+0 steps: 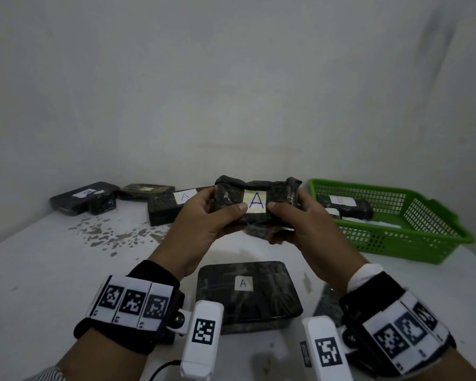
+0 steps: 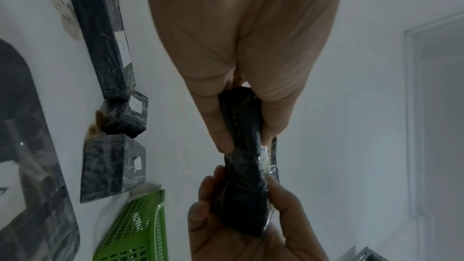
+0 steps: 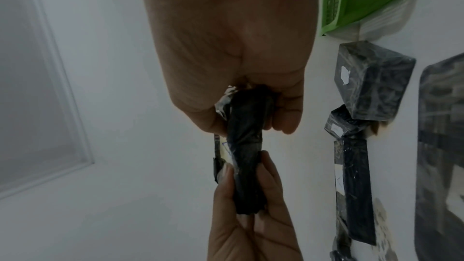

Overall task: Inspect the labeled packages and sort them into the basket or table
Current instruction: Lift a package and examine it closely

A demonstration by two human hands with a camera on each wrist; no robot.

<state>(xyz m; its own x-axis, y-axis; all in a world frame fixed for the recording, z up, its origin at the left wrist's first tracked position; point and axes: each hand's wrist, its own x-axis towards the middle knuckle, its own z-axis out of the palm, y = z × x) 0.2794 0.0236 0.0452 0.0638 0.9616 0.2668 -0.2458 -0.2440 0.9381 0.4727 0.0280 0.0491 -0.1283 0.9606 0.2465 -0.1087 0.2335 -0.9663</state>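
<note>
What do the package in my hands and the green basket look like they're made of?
Held package: seemingly dark plastic film under glossy clear tape, going by its crinkles and glints; white paper label marked A. Green basket: probably moulded rigid plastic, with smooth lattice walls and uniform colour.

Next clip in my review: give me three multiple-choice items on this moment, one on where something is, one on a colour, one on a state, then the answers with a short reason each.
1. Where is the basket?
A. On the table's far right
B. On the floor
C. Stacked on the big package

2. What colour is the letter on the held package's label?
A. Red
B. Blue
C. Green

3. How is the held package held?
A. By the left hand only
B. Lying free on the table
C. By both hands, lifted off the table

Answers:
1. A: it sits on the table at the right, near the wall.
2. B: a blue A on a pale label.
3. C: the left hand and the right hand grip its ends, above the table.
</note>
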